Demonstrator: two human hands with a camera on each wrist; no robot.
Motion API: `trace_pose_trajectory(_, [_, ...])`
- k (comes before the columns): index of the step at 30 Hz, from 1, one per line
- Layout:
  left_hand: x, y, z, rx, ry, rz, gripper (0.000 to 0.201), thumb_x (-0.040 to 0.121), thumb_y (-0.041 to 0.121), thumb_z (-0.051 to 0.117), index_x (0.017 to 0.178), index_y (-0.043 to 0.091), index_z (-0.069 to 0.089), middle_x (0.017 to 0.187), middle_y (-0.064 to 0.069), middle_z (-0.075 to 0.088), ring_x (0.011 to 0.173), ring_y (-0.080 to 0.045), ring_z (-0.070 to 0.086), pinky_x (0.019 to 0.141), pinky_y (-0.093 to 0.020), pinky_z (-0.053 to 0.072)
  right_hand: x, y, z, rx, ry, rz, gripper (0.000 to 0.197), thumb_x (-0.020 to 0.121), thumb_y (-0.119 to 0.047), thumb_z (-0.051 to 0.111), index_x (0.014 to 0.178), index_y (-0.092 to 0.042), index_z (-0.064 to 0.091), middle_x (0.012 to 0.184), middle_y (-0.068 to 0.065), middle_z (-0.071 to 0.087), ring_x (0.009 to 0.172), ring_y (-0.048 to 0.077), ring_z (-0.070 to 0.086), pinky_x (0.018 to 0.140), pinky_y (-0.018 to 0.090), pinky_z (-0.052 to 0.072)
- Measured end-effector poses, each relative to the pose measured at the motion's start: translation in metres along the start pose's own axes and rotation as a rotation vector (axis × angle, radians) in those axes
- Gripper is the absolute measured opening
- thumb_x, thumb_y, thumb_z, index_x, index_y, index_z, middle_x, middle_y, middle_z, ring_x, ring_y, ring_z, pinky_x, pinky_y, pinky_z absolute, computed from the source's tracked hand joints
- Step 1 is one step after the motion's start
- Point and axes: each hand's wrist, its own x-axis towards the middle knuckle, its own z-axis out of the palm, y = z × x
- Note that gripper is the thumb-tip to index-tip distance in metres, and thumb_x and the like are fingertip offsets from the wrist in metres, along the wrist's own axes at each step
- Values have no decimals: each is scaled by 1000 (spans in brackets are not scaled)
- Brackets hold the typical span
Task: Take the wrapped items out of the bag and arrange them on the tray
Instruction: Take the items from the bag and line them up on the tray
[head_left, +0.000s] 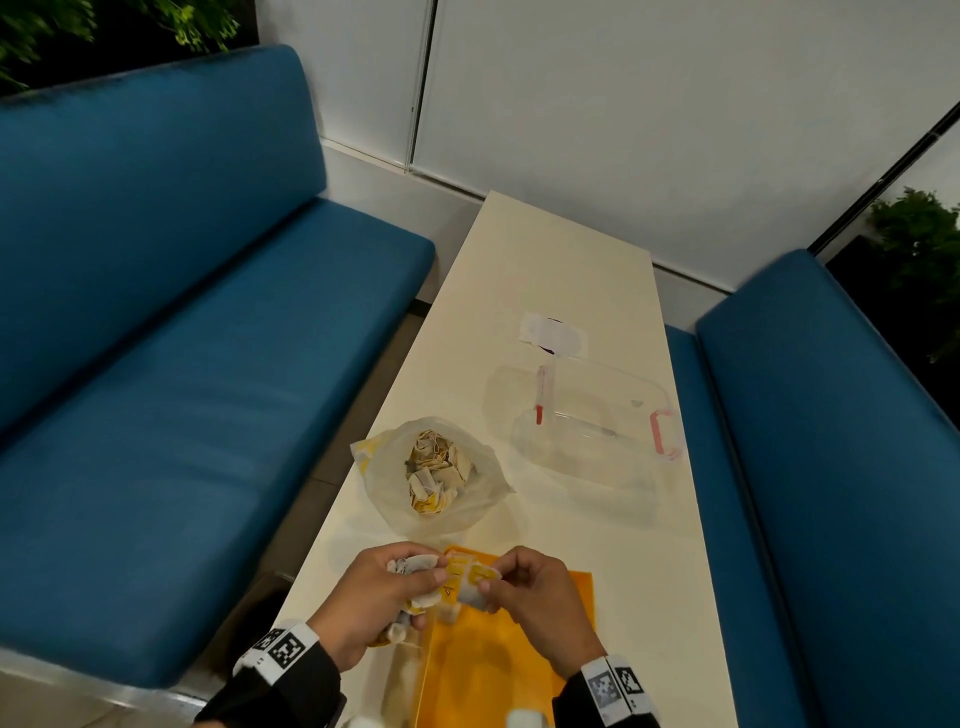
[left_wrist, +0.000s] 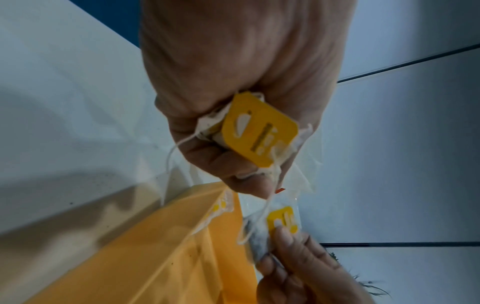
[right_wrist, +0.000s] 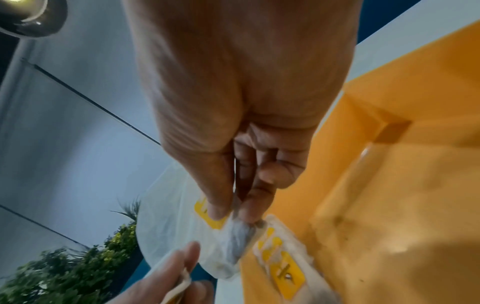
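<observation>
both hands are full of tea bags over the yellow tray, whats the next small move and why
Probably pull the right hand gently away to free its one tea bag, then lay it on the yellow tray. A string seems to link it to the bunch that the left hand grips.
</observation>
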Motion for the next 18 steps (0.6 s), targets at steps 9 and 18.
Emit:
trace_pose_trajectory(9, [1,-19,-8,26,55,-82,9,86,3,78,95,2,79,82,-19,71,64,-26,64,52,-29,53,10,39,12,-87,-204,279,20,75,4,81,76,-6,63,61,11,69,49,20,65,52,29,53])
trace_pose_trajectory(18, [2,-31,-8,84,58,-115,29,81,-1,82,106,14,78,94,-21,77,62,-32,63,54,-33,55,17,43,37,-184,-70,279,18,82,3,72,80,-6,57,52,0,64,41,12,59,41,21,43])
